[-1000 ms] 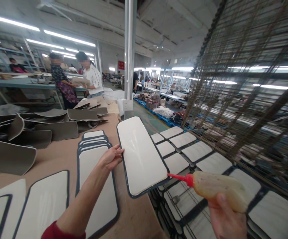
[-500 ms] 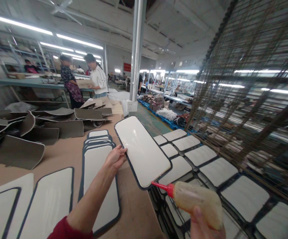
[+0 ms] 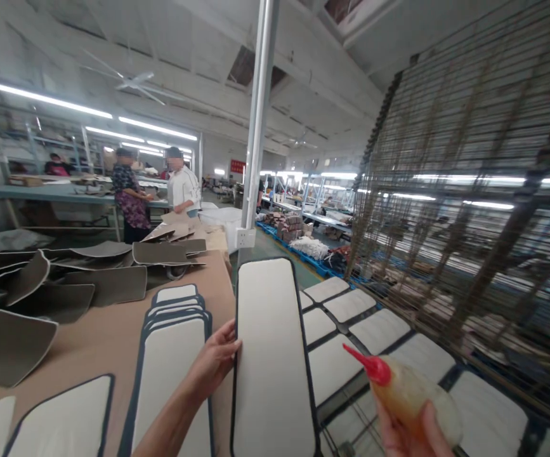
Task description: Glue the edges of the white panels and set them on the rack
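Note:
My left hand (image 3: 217, 358) grips the left edge of a long white panel (image 3: 272, 362) with rounded corners and a dark border. The panel is held up, its long side running away from me. In my right hand (image 3: 405, 428) is a squeeze bottle (image 3: 422, 400) of yellowish liquid with a red pointed nozzle, which points up and left, apart from the panel. Left of my left hand lies a stack of similar dark-edged white panels (image 3: 174, 355) on the brown table (image 3: 98, 330).
Curved grey-brown sheets (image 3: 108, 282) are heaped on the table's left. At right, white panels (image 3: 379, 330) lie in rows on a rack, beside a tall wire mesh frame (image 3: 446, 190). A metal post (image 3: 258, 127) stands ahead. Two people (image 3: 132, 197) work at a far bench.
The held panel has turned from slanting to nearly straight ahead and come closer. The bottle has moved right and its nozzle has left the panel's edge. My view has tilted up.

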The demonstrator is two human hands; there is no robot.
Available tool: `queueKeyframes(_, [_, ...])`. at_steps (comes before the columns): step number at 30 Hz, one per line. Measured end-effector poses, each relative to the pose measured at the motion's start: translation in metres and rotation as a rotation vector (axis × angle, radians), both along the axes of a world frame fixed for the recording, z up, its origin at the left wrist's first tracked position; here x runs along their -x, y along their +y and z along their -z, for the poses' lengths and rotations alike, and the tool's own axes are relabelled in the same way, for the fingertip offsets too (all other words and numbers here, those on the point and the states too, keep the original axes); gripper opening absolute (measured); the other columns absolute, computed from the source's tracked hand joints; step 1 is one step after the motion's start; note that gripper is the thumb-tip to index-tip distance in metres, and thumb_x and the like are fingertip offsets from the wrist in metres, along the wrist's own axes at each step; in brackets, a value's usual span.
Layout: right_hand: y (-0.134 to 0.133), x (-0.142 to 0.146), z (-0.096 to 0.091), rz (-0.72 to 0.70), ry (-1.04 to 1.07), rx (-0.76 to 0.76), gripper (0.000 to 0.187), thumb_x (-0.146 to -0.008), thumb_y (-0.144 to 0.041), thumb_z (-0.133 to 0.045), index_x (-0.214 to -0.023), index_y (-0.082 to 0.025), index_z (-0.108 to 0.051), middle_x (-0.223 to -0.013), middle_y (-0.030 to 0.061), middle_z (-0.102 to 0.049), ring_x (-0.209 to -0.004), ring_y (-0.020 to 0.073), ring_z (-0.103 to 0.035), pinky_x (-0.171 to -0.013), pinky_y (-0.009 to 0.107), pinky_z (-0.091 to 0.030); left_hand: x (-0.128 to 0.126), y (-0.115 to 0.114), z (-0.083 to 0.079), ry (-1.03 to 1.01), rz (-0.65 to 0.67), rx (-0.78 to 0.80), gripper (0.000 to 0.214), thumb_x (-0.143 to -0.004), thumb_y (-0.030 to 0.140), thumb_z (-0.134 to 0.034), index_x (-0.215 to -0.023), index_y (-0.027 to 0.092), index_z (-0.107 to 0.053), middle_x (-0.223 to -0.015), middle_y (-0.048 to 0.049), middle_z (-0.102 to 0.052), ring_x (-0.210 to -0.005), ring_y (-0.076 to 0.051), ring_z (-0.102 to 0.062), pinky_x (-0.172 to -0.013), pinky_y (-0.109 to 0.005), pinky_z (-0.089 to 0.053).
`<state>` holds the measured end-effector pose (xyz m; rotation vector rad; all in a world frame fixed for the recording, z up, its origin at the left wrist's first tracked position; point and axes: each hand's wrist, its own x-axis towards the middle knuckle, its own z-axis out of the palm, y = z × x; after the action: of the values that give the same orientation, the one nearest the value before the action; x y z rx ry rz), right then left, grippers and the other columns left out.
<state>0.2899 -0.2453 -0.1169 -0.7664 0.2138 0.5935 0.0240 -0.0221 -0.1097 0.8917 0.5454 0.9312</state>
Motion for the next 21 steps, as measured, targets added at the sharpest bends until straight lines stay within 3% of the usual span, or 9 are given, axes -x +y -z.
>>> queueKeyframes(1, [0.003, 0.007, -0.018, 0.069, 0.023, -0.009, 0.062, -0.055, -0.044, -0.101, -0.110, -0.026, -0.081, -0.134, 0.0086, -0.079, -0.142, 0.0354, -0.064, -0.127, 0.052, -0.047, 0.002, -0.002, 0.000, 0.008, 0.022, -0.013, 0.047, -0.058, 0.012, -0.097, -0.103, 0.018, -0.084, -0.110, -0.0103, -0.085, -0.087, -0.022, -0.078, -0.074, -0.025, -0.058])
queueKeyframes(3, [0.009, 0.018, -0.050, 0.140, 0.003, -0.044, 0.068, -0.049, -0.041, -0.101, -0.113, -0.028, -0.081, -0.140, 0.0027, -0.077, -0.153, 0.0322, -0.054, -0.137, 0.050, -0.031, 0.006, -0.004, 0.000, 0.012, 0.068, -0.045, 0.044, -0.058, 0.017, -0.099, -0.100, 0.020, -0.086, -0.109, -0.0104, -0.085, -0.095, -0.025, -0.079, -0.080, -0.027, -0.059])
queueKeyframes(7, [0.013, 0.023, -0.082, 0.176, -0.124, -0.112, 0.086, -0.029, -0.036, -0.108, -0.110, -0.029, -0.080, -0.143, 0.0002, -0.075, -0.156, 0.0337, -0.049, -0.139, 0.050, -0.028, 0.011, -0.011, -0.005, 0.012, 0.194, -0.134, 0.044, -0.063, 0.023, -0.098, -0.106, 0.022, -0.089, -0.112, -0.0113, -0.085, -0.112, -0.032, -0.077, -0.092, -0.032, -0.057])
queueKeyframes(11, [0.013, 0.016, -0.085, 0.203, -0.235, -0.125, 0.091, -0.019, -0.041, -0.112, -0.103, -0.029, -0.080, -0.142, 0.0027, -0.076, -0.159, 0.0390, -0.045, -0.139, 0.055, -0.028, 0.013, -0.018, -0.007, 0.055, 0.264, -0.211, 0.046, -0.070, 0.024, -0.092, -0.115, 0.022, -0.088, -0.120, -0.0120, -0.085, -0.125, -0.035, -0.072, -0.098, -0.036, -0.055])
queueKeyframes(18, [0.021, 0.004, -0.077, 0.189, -0.392, -0.182, 0.089, -0.028, -0.041, -0.113, -0.110, -0.033, -0.080, -0.159, -0.0040, -0.063, -0.162, 0.0348, -0.040, -0.141, 0.059, -0.021, 0.015, -0.020, -0.005, 0.051, 0.392, -0.287, 0.050, -0.074, 0.024, -0.087, -0.124, 0.023, -0.087, -0.122, -0.0096, -0.085, -0.118, -0.033, -0.075, -0.103, -0.038, -0.052])
queueKeyframes(21, [0.024, -0.007, -0.079, 0.193, -0.499, -0.205, 0.087, -0.031, -0.044, -0.114, -0.110, -0.033, -0.080, -0.152, -0.0025, -0.069, -0.162, 0.0364, -0.040, -0.140, 0.062, -0.022, 0.017, -0.022, -0.006, 0.052, 0.397, -0.284, 0.048, -0.077, 0.026, -0.087, -0.124, 0.025, -0.087, -0.122, -0.0084, -0.085, -0.114, -0.031, -0.076, -0.101, -0.037, -0.052])
